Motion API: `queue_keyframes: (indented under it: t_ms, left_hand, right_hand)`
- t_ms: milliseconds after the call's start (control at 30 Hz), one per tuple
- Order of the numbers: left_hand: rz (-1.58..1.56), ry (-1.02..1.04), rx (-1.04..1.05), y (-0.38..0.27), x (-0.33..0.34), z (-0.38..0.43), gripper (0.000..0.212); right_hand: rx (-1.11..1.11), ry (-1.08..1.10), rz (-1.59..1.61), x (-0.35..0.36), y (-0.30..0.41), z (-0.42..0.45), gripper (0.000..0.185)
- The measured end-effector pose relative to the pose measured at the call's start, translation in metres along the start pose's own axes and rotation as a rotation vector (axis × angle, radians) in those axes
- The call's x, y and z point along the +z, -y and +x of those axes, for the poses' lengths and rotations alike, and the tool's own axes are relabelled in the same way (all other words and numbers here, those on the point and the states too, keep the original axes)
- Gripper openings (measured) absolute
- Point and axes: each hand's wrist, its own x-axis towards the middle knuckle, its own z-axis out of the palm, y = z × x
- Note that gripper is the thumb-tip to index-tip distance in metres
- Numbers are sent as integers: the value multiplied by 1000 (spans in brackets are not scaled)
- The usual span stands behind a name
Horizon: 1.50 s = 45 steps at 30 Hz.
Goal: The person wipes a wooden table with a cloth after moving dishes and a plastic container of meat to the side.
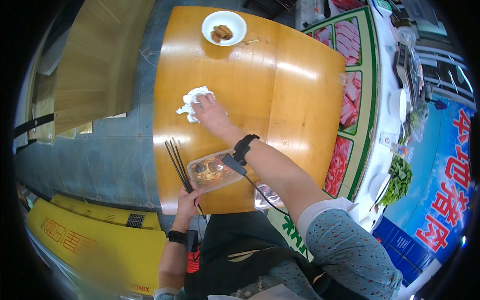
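My right hand (210, 115) presses a crumpled white tissue (193, 100) on the left part of the wooden table (247, 86). At the table's near left edge, my left hand (188, 202) grips several dark chopsticks (177, 165), their long ends pointing away from me. Beside them lies a clear plastic food container (210, 171) with mixed food inside, apparently egg among it. My right wrist and its strap partly cover its right corner. A second clear container (267, 195) sits at the near edge, partly behind the cable from my right wrist.
A white bowl (239, 35) with brown food pieces stands at the far edge, food scraps (252, 40) beside it. Right is a white counter (378, 150) with leafy greens (398, 180) and a scale (403, 62). A yellow chest (101, 232) stands lower left, a wooden cabinet (99, 63) upper left.
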Motion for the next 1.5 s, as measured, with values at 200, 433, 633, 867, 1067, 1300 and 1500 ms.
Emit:
queue_keyframes:
  t_ms: [200, 433, 633, 867, 1067, 1300, 1500]
  left_hand:
    - [98, -130, 74, -1, 26, -5, 24]
    - [230, -237, 85, 7, 13, -8, 16]
    - [430, -311, 127, -6, -3, 1, 7]
    - [559, -434, 351, -62, 35, 50, 9]
    - [454, -392, 281, -93, 49, 103, 9]
    - [450, -320, 279, -97, 53, 118, 12]
    - [392, -297, 293, -98, 56, 121, 12]
  right_hand:
    - [-40, 68, 12, -11, -5, -17, 18]
    - [321, -214, 381, -64, -50, -61, 18]
    - [543, -346, 301, -131, -123, -167, 18]
    - [702, -248, 79, -93, -97, -226, 43]
    - [699, -373, 101, -83, -113, -165, 39]
    - [543, -465, 94, -85, -207, -79, 33]
    - [245, -317, 142, -78, -213, -39, 35]
